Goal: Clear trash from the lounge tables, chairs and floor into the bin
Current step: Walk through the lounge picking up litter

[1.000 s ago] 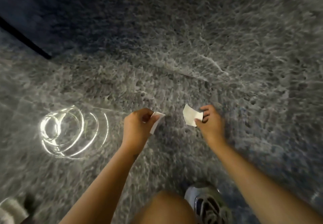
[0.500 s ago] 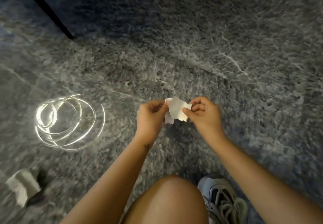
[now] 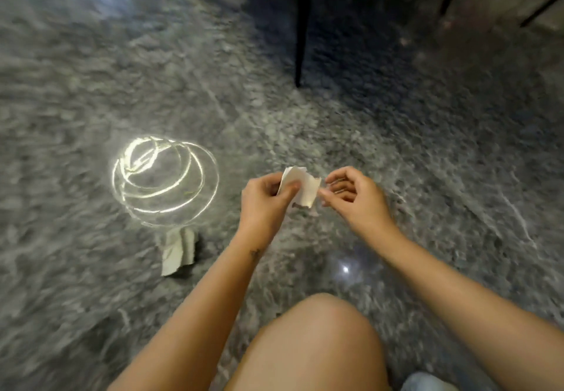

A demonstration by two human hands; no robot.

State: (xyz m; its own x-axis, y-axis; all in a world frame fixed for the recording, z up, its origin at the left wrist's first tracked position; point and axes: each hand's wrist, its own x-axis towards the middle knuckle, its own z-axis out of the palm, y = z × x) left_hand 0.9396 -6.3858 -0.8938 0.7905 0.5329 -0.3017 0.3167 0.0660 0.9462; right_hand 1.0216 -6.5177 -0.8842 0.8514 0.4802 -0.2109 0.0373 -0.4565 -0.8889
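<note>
Pinched between thumb and fingers of left hand [image 3: 264, 200], jutting rightward: torn paper scraps [image 3: 302, 187]. Just beside, loosely curled, gripping nothing: right hand [image 3: 355, 197].

Two hands show: left hand [image 3: 262, 200] and right hand [image 3: 355, 200]. At least two paper scraps: held scrap [image 3: 305, 187], floor scrap [image 3: 177, 250]. One knee [image 3: 317, 329], one shoe [image 3: 427, 384], four dark furniture legs [image 3: 300, 33].

It looked like a lounge: a polished grey marble floor [image 3: 427, 146] mirrored looped rings of lamplight [image 3: 164, 180], and thin black chair legs [image 3: 300, 33] stood at the far edge.
</note>
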